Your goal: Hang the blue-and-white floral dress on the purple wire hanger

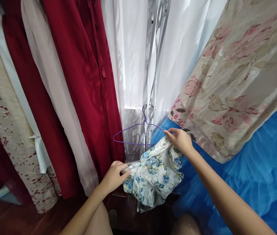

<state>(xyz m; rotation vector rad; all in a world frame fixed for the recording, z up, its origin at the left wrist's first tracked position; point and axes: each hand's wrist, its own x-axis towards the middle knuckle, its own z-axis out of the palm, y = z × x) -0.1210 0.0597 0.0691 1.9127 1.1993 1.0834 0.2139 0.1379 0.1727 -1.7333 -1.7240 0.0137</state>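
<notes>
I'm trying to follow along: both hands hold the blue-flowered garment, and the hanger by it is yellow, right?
Not quite: in the head view, the hanger is purple. The left hand and right hand do hold the blue-flowered garment.

The person has two bare hands in view, one left hand (114, 176) and one right hand (179, 138). There is one purple hanger (145, 121) and one blue-flowered white garment (158, 169). Around them are one pink-flowered beige garment (241, 81), one ruffled blue garment (255, 169) and one pale pink garment (57, 91). The dark red garments (79, 81) appear to number three, though overlapping folds blur that count.
</notes>
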